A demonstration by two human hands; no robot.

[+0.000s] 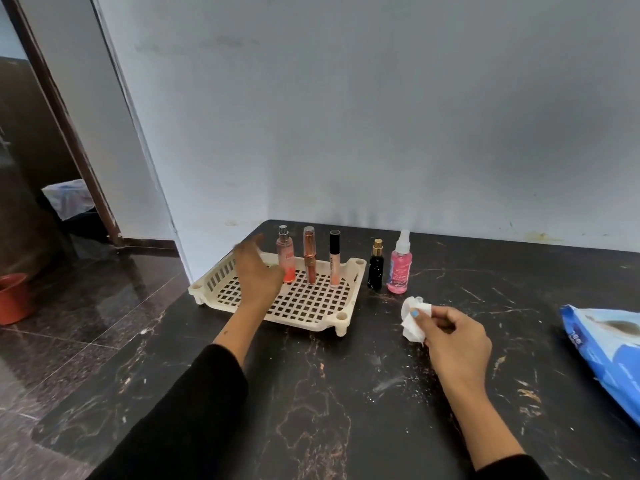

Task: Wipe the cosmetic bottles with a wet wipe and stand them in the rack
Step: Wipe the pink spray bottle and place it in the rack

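Three slim bottles are standing upright along the far side of the cream rack (304,306): a pink spray bottle (286,258) at about eleven o'clock on the grid, a rose-gold tube (309,256) at twelve, and a black-capped gloss tube (334,259) at one. Two are waiting outside on the dark counter (329,393), just off the rack's three o'clock edge: a black bottle (375,268) with a gold cap and, beside it, a pink spray bottle with a clear cap (400,268).

The left hand (254,275) is hovering over the rack's left half, blurred, fingers loosely spread and holding nothing. The right hand (457,336) is pinching a crumpled wet wipe (414,318) between thumb and fingertips, at about five o'clock from the two waiting bottles.

These look light, narrow and easy to tip — and a damp surface will likely be slick, so gripping around the mid-body, not the cap, seems safest. The rack's open grid gives little footing for thin bases.

There is free room in the rack's near rows; the wipes pack (606,348) is lying well apart at three o'clock. The counter's left edge is running close to the rack — a toppled bottle could roll off.
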